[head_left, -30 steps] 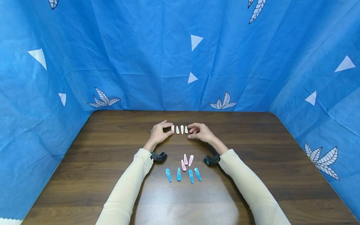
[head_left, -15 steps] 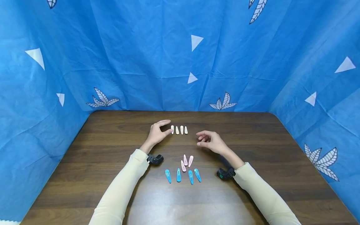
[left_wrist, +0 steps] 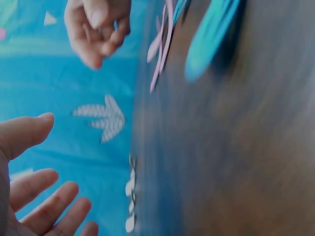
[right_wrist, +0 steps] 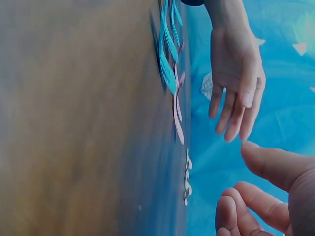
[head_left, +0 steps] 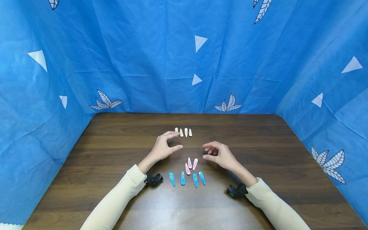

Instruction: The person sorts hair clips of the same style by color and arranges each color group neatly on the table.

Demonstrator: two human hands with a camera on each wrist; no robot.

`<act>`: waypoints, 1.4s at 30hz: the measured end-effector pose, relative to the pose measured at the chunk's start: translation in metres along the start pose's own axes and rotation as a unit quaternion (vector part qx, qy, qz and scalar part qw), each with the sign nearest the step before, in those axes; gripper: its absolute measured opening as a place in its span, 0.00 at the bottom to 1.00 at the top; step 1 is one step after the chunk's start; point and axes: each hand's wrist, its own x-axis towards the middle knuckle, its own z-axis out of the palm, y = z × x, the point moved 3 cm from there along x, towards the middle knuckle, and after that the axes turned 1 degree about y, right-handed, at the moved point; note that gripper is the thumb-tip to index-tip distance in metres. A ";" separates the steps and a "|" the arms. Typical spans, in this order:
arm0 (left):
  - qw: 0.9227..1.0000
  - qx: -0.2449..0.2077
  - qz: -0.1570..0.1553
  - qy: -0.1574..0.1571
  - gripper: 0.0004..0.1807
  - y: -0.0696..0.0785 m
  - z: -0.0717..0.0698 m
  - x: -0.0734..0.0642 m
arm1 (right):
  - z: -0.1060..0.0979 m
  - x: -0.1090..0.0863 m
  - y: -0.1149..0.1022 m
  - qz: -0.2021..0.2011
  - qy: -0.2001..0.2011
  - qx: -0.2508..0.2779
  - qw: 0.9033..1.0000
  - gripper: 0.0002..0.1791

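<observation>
Several white snap hair clips (head_left: 186,132) lie in a short row toward the back of the table. Nearer, three pink snap hair clips (head_left: 187,169) lie close together, and several blue snap hair clips (head_left: 183,178) form a spread line just in front of them. My left hand (head_left: 163,147) hovers left of centre with thumb and fingers apart, its fingertips partly covering the leftmost white clip in the head view. To the right of the pink clips is my right hand (head_left: 219,154), fingers loosely bent and holding nothing. Both wrist views show the hands raised above the tabletop.
The dark wooden table (head_left: 258,140) has a blue patterned cloth (head_left: 161,57) hanging behind it and along both sides. A black wrist camera (head_left: 153,179) sits under the left wrist, another black wrist camera (head_left: 237,191) under the right.
Both hands have drawn back from the white clips toward the body. The right hand has also shifted right, and the left hand's fingers have spread wider. The clips lie as before.
</observation>
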 end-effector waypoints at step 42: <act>0.995 0.040 0.013 -0.093 0.25 0.012 0.049 -0.036 | 0.036 -0.015 -0.005 -0.054 -0.015 -0.113 0.992 0.19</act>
